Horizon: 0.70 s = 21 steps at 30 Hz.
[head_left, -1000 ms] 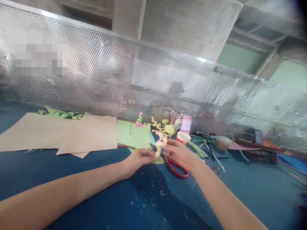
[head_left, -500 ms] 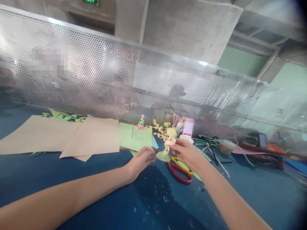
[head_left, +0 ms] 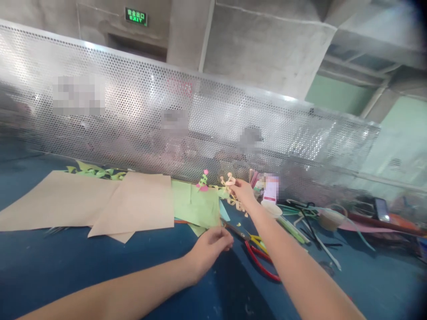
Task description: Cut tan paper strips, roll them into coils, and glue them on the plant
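Pinching a peach paper curl [head_left: 230,182] in its fingertips, the right hand [head_left: 245,194] is hanging near the far edge of the bench [head_left: 66,262]; that curl is probably handling feather-light, springy and easy to crush, so gripping one end is seeming safer than squeezing loops; the left hand [head_left: 215,244] is lying nearer the front edge, fingers loosely bent, seemingly holding nothing.

Peach paper curl [head_left: 230,182] (seemingly upright).
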Tool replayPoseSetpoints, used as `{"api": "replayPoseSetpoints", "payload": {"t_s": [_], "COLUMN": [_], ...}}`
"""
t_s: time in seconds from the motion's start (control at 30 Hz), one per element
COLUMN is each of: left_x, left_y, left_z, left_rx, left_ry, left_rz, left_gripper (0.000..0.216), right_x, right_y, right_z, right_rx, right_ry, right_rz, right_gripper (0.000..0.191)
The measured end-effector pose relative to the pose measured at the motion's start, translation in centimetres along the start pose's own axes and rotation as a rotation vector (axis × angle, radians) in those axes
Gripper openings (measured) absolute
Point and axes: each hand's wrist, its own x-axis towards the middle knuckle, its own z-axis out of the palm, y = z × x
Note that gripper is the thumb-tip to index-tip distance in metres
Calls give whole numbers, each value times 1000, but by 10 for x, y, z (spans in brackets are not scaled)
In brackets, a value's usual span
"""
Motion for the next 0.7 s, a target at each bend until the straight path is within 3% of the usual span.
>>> {"api": "replayPoseSetpoints", "payload": {"t_s": [0.3, 0.47, 0.7], "left_x": [7, 9, 9], "left_y": [-10, -16, -12], "left_z": [-8, -10, -9], "left_rx": [92, 118, 144], "left_ry": [24, 16, 18], "left_rz": [-20, -14, -49], "left_gripper": [18, 19, 18], "right_x": [57, 66, 68], "right_y": [22, 39, 39], "right_z": [32, 38, 34], "right_rx": [-187, -308, -455], "right_ry": [59, 51, 18], "right_rz": [29, 69, 82], "right_gripper": [28, 28, 29]}}
